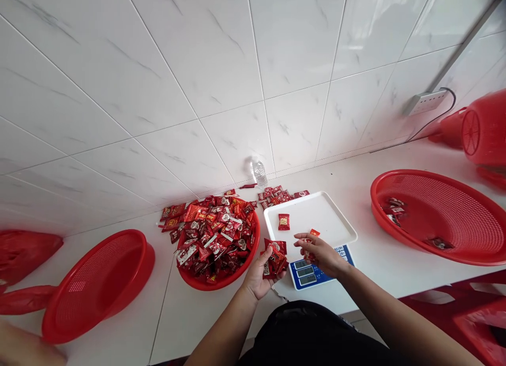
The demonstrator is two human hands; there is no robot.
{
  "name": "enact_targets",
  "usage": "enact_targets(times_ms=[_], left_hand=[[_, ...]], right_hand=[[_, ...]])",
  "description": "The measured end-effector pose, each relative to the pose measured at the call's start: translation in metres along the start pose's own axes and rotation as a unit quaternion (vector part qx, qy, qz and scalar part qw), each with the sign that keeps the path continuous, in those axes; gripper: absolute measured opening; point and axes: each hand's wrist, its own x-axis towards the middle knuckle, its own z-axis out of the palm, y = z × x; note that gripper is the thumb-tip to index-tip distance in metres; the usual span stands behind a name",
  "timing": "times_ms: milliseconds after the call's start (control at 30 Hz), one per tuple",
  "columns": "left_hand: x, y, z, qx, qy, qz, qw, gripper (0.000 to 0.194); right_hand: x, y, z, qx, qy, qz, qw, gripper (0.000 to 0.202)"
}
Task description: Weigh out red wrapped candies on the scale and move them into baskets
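Observation:
My left hand (259, 276) is closed around several small red snack packets (275, 260), in front of the heaped red basket (237, 279). My right hand (322, 256) is over the front edge of the scale's white tray (334, 217), its fingers curled on a small red-and-white packet (307, 248) that they partly hide. One red packet with a yellowish print (283, 221) lies on the tray, and a small orange-red packet (314, 232) shows just beyond my right fingers. The scale's blue panel (305, 274) with its displays lies partly under my right hand.
More packets (276, 196) lie behind the tray, near a clear plastic bottle (259, 172) at the wall. A red basket (443, 197) on the right holds a few packets; another red basket (98, 287) stands left. A blurred arm (27, 345) shows at lower left.

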Motion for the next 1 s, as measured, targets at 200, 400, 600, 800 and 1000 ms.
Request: enact_targets(times_ms=[200, 400, 600, 800, 1000], left_hand=[[-0.007, 0.001, -0.004, -0.025, 0.003, -0.003, 1.0, 0.042], [-0.02, -0.006, -0.022, -0.034, 0.039, -0.003, 0.999, 0.043], [-0.024, -0.015, -0.035, -0.047, 0.059, -0.01, 0.997, 0.043], [-0.028, -0.017, -0.034, -0.05, 0.064, 0.003, 0.997, 0.045], [-0.032, -0.018, -0.034, -0.05, 0.077, -0.006, 0.996, 0.044]], right_hand=[[0.023, 0.008, -0.032, -0.38, 0.172, -0.054, 0.907, 0.033], [0.037, 0.014, -0.035, -0.625, 0.146, -0.021, 0.767, 0.027], [0.068, 0.0, -0.01, -0.635, 0.131, -0.052, 0.76, 0.026], [0.095, -0.004, 0.011, -0.632, 0.124, -0.079, 0.761, 0.058], [0.1, 0.012, 0.022, -0.571, 0.076, -0.121, 0.808, 0.041]])
